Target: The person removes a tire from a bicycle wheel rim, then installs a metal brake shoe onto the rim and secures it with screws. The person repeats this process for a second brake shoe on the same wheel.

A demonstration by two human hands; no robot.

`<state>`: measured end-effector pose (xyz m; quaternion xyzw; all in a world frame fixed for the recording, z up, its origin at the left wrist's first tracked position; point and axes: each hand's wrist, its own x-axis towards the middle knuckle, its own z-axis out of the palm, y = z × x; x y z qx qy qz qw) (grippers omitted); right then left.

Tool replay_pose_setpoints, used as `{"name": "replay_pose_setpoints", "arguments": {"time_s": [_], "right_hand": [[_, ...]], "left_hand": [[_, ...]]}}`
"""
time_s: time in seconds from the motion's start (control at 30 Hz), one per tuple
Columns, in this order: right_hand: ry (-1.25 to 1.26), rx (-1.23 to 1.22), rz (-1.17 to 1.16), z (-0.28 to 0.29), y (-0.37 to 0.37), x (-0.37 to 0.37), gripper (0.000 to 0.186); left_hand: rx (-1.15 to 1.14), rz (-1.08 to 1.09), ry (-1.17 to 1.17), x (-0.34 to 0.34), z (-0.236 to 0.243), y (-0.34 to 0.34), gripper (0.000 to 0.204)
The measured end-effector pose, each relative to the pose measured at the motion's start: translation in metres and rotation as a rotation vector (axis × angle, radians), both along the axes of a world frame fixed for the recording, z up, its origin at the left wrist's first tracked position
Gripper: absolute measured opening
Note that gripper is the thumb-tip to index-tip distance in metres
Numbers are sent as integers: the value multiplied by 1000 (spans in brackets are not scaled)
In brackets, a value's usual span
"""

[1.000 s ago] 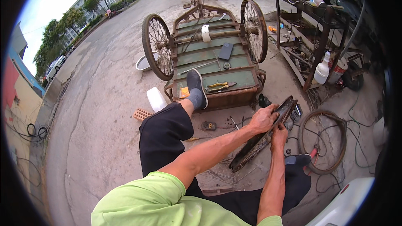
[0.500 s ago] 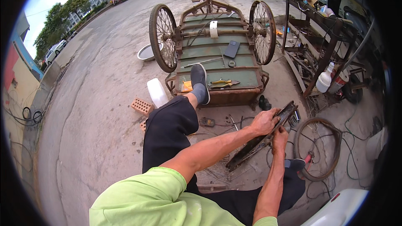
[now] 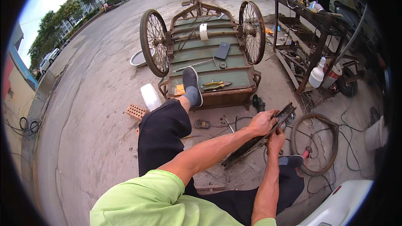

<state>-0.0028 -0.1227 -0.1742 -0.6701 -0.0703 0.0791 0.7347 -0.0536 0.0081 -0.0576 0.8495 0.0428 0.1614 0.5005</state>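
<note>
A dark, rusty wheel rim (image 3: pixel 239 154), seen nearly edge-on, slants up from the ground between my legs. Near its upper end my left hand (image 3: pixel 263 122) is closed over the far side, fingers wrapped onto the rim. Just below, my right hand (image 3: pixel 276 140) pinches the near side, its fingertips partly hidden by the rim. Thin spokes show faintly under the rim. To the right a worn tyre (image 3: pixel 298 140) lies on the concrete, close to my right foot. My left shoe (image 3: pixel 191 79) rests on an upturned cart (image 3: pixel 228 99).
Pliers (image 3: pixel 215 85), a dark phone (image 3: pixel 222 50) and a tape roll (image 3: pixel 223 65) lie on the cart's underside. A perforated brick (image 3: pixel 136 111) and white plastic jug (image 3: pixel 150 96) sit left. A metal rack (image 3: pixel 312 54) with a white bottle (image 3: pixel 317 74) stands right; hoses trail over the ground.
The whole view has shifted, so the cart and rack appear farther left. Both hands keep their hold near the rim's upper end, with only slight movement.
</note>
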Motion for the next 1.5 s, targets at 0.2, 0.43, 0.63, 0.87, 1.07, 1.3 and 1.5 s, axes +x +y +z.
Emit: {"name": "replay_pose_setpoints", "arguments": {"time_s": [0.2, 0.43, 0.63, 0.87, 1.07, 1.3, 1.5], "right_hand": [[87, 18, 44, 8, -5, 0, 25], [44, -150, 71, 22, -2, 2, 33], [-72, -312, 90, 33, -6, 1, 41], [-121, -444, 78, 41, -7, -7, 37], [140, -65, 0, 17, -9, -7, 30], [91, -103, -32, 20, -6, -15, 30], [17, -201, -12, 32, -1, -20, 33]], "left_hand": [[109, -22, -7, 7, -3, 3, 41], [78, -34, -57, 7, -7, 10, 41], [102, -37, -65, 7, -7, 10, 41], [27, -29, -80, 1, -10, 8, 42], [70, -35, -55, 1, 0, 1, 43], [44, -9, -49, -8, -1, -2, 43], [72, 7, -85, -7, -8, 8, 43]]}}
